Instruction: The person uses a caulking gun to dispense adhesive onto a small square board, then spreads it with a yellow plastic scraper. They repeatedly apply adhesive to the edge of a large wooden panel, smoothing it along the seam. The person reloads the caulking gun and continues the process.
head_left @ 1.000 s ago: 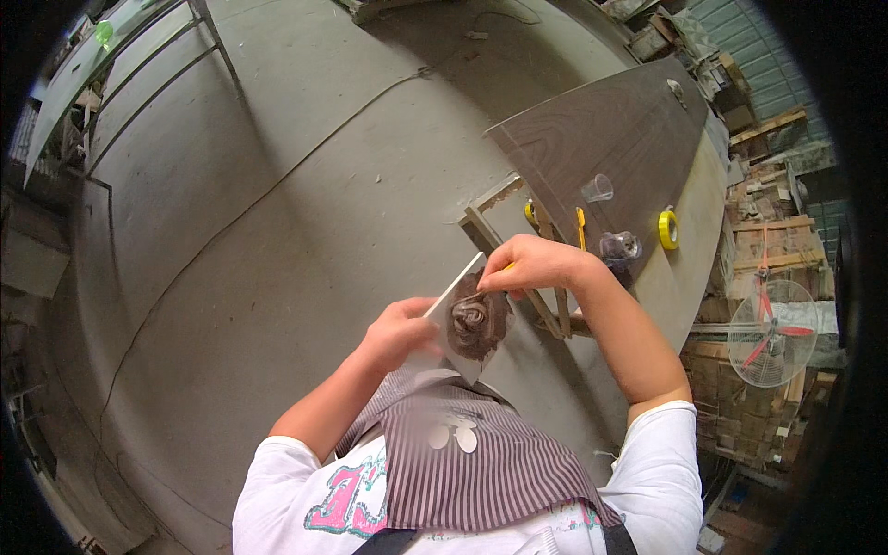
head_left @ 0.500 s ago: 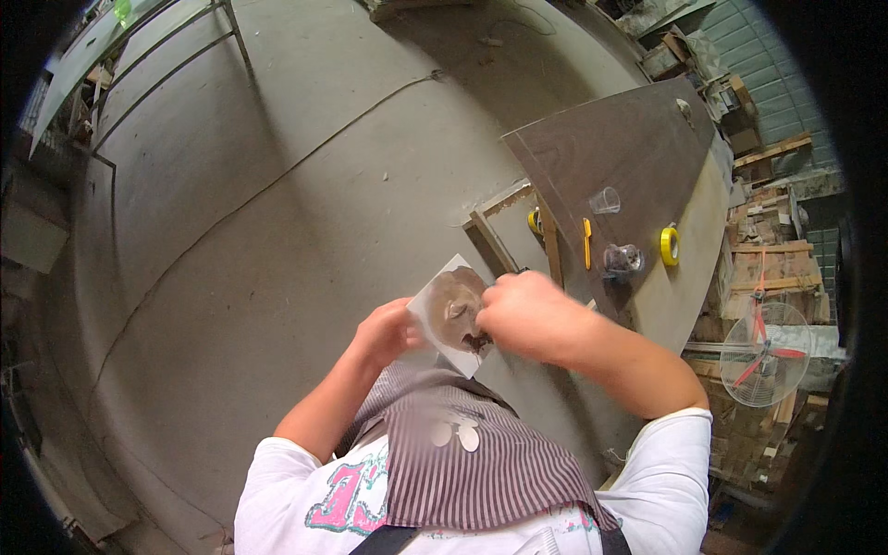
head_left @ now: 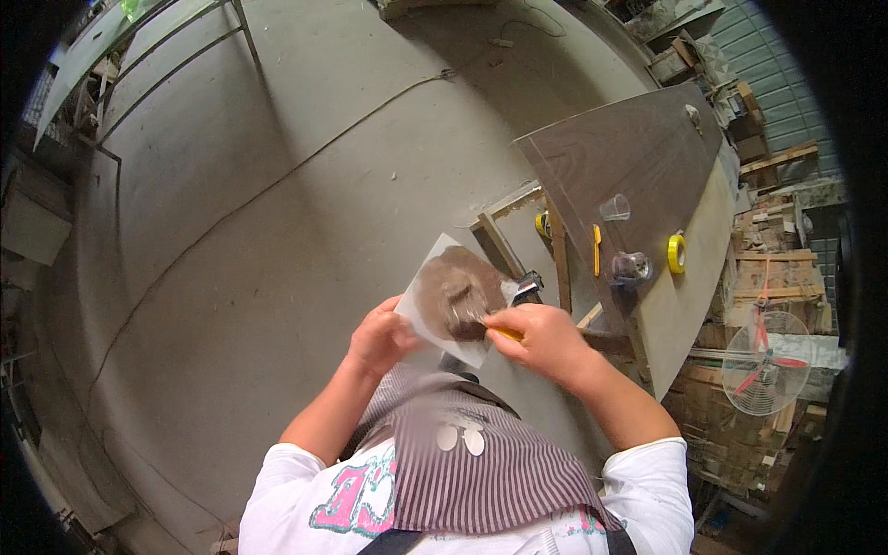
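Note:
My left hand (head_left: pixel 381 335) grips the left edge of a white square board (head_left: pixel 418 317), tilted in front of my apron. Brown paste (head_left: pixel 442 276) is smeared over most of its face, with a lighter greyish lump near the middle. My right hand (head_left: pixel 538 340) is closed round the yellow handle of a small tool (head_left: pixel 505 332). Its tip reaches into the paste at the board's lower right; blur hides the tip's shape. Behind the board's right corner a black object (head_left: pixel 528 283) shows in part.
At the right, a dark wood-grain panel (head_left: pixel 601 153) bears a clear cup (head_left: pixel 615 207), a clear cup with dark contents (head_left: pixel 633 268), a yellow cutter-like tool (head_left: pixel 597 250) and yellow tape (head_left: pixel 677 253). A wooden frame (head_left: pixel 559 259) stands beside it. Farther right is a caged fan (head_left: pixel 766 363).
My right hand has moved right and down from the board, and the yellow handle now shows. The paste looks stirred and spread differently. The board has shifted slightly up.

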### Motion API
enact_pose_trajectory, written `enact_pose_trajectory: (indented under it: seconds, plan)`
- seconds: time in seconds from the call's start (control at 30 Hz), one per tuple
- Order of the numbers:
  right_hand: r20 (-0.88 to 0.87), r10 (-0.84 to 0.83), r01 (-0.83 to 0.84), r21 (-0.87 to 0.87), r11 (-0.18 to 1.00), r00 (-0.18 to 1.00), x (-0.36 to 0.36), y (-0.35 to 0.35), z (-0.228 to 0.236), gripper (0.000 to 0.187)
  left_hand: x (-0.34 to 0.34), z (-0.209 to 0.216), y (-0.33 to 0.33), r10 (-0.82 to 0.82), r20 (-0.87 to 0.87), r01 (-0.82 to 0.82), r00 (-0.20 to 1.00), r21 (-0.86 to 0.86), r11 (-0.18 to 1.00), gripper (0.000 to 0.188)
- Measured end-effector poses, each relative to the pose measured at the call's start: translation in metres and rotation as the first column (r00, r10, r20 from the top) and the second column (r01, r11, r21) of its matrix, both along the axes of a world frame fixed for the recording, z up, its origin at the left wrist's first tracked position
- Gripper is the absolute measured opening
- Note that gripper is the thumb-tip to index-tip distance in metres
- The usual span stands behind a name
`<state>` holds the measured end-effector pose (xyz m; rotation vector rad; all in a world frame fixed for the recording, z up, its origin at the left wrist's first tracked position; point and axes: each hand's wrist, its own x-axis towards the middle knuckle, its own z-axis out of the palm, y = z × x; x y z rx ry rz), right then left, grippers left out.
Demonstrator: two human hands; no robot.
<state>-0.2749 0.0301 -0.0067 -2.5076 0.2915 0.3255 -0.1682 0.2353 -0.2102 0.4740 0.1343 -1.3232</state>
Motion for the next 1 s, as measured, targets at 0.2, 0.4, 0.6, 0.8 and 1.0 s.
enact_pose_trajectory:
  seconds: [0.2,0.4,0.6,0.8,1.0]
  plan:
    - [0.117,-0.141,0.141,0.012,0.99,0.983,0.003,0.006,0.001,0.019,0.003,-0.009,-0.006,-0.033,-0.043,0.025,0.999,-0.176,0.984,0.058]
    - [0.283,-0.356,0.345,0.089,0.934,0.891,-0.009,-0.001,-0.012,0.019,-0.002,-0.009,-0.01,-0.056,0.002,0.056,0.998,-0.054,0.997,0.061]
    - [0.278,-0.261,0.259,0.044,0.965,0.924,-0.027,-0.008,-0.017,0.019,0.003,-0.007,-0.009,-0.057,-0.001,0.057,0.998,0.0,0.998,0.062]
    - [-0.174,-0.735,0.624,0.672,0.397,0.655,-0.057,0.002,-0.037,0.031,0.003,0.006,-0.02,0.073,-0.017,-0.073,0.997,-0.028,0.997,0.057]
    - [-0.299,-0.773,0.629,0.76,0.162,0.56,-0.068,0.011,-0.043,0.035,0.008,0.014,-0.025,0.048,-0.021,-0.049,0.999,-0.039,0.998,0.061]
